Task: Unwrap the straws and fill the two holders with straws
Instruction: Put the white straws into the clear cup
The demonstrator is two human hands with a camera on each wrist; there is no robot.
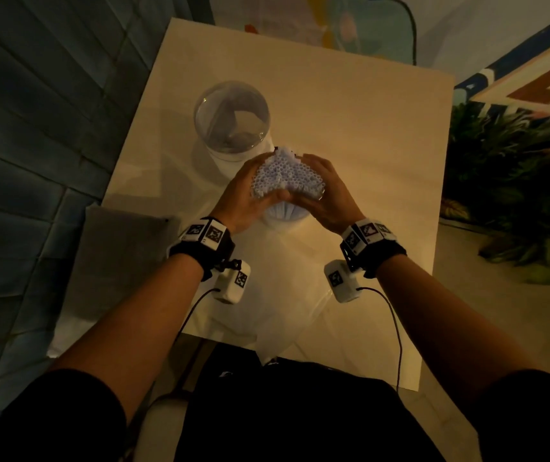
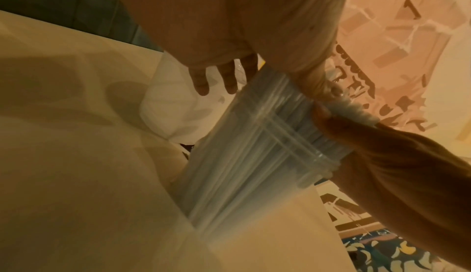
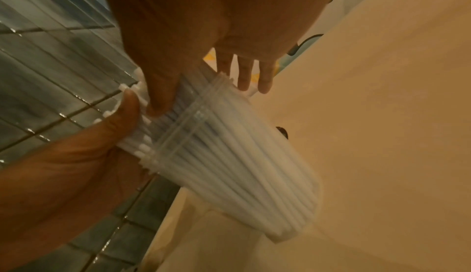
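White tubular straws [image 1: 286, 173] fill a clear ribbed holder [image 3: 229, 155]; both hands [image 1: 245, 198] [image 1: 328, 198] cup them.

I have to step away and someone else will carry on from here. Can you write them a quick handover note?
Left hand and right hand both cup the top of the straw bundle, which stands in the near holder on the table.
The far holder behind it looks clear and empty.
Done: near holder packed with straws.
Left: settle the bundle, let go, then unwrap more straws and fill the far holder.
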